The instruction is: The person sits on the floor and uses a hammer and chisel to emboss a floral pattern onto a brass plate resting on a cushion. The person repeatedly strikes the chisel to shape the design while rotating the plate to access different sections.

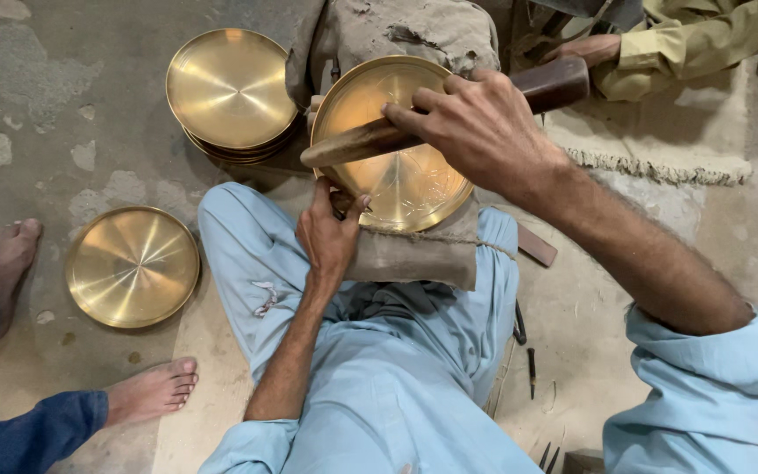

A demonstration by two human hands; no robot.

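No packages, labels, signs or screens are visible in the head view. No printed or displayed surface appears anywhere on the floor or work area.

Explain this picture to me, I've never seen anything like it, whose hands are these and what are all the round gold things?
One camera, worn on a person's head, looks down at their own lap and hands as they sit on the floor. The right hand grips a long wooden tool laid across a brass plate. The left hand touches that plate's lower edge. The plate rests on a cloth-wrapped block between the knees. To the left lie a stack of brass plates and a single brass plate. Two bare feet and a sleeved hand at top right belong to other people.
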